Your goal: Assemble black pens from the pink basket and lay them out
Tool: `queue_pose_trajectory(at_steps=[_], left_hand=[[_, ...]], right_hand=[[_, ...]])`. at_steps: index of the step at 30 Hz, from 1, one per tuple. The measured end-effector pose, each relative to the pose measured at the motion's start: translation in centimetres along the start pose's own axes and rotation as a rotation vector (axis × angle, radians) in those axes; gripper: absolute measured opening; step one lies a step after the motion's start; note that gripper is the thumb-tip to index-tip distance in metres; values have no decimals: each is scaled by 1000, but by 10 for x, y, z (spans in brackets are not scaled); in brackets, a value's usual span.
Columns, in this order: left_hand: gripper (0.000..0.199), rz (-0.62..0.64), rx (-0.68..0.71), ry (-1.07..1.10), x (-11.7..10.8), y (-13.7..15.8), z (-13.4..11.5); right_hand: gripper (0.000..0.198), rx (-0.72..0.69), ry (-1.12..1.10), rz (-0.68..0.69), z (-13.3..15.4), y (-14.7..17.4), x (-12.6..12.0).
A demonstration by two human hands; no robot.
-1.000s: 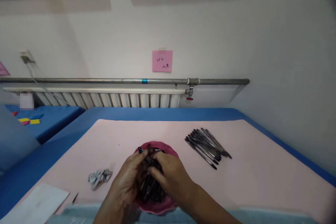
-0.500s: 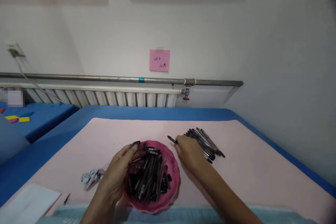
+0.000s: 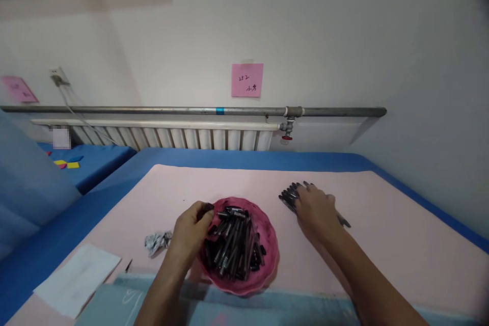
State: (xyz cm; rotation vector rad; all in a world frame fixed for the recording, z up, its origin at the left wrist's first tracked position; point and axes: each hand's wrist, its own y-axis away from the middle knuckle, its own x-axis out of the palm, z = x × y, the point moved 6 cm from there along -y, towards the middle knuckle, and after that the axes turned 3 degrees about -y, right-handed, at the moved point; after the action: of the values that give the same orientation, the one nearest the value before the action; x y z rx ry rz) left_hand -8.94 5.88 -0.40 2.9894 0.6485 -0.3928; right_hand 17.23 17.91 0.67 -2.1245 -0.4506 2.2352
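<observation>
A pink scalloped bowl (image 3: 272, 244) holds many black pens (image 3: 235, 244) lying across one another. My left hand (image 3: 189, 232) is at the bowl's left rim, its thumb and fingers closed on a small dark thing whose kind I cannot make out. To the right of the bowl, my right hand (image 3: 317, 209) is over a bunch of black pens (image 3: 289, 197) on the pink sheet. Its fingers curl down around them, the fingertips partly hidden. Pen ends stick out to the left, beyond, and to the right of that hand.
Left of my left arm lie a crumpled grey-white wad (image 3: 156, 243), a white paper (image 3: 78, 280) and a small dark sliver (image 3: 129, 266). The pink sheet (image 3: 214, 181) covers a blue table (image 3: 248, 159). Behind stand a radiator (image 3: 206, 138) and pipe. A person's blue sleeve (image 3: 34, 183) shows at left.
My right hand has moved right, from beside the bunch with a single pen in its fingers to over the bunch. My left hand stays at the bowl. The view has shifted slightly left.
</observation>
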Motion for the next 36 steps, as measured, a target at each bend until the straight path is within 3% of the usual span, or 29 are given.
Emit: queue_pose_trajectory(at_steps=[8,13,20,25,27,31,36], left_hand=[[5,274,217,-526,43,18,-11],[6,228,193,-580,55,24,-5],[18,166,55,-363,54,23,6],[11,15,22,-229,28,13,2],[11,28,-21,-95,19,9,1],[11,127,-153,291,15,8,-2],[7,-62,-282,676,-2,3,-3]], right_hand=[[20,-228,-135,20,45,12,-22],[18,-388,-279,185,75,36,-31],[17,-400,-178,314,108,65,-14],[21,-408,-213,334,114,65,-3],[24,-396,-230,335,112,63,-3],[31,-364,-401,282,107,55,-16],[26,-462,-713,289,112,52,-32]])
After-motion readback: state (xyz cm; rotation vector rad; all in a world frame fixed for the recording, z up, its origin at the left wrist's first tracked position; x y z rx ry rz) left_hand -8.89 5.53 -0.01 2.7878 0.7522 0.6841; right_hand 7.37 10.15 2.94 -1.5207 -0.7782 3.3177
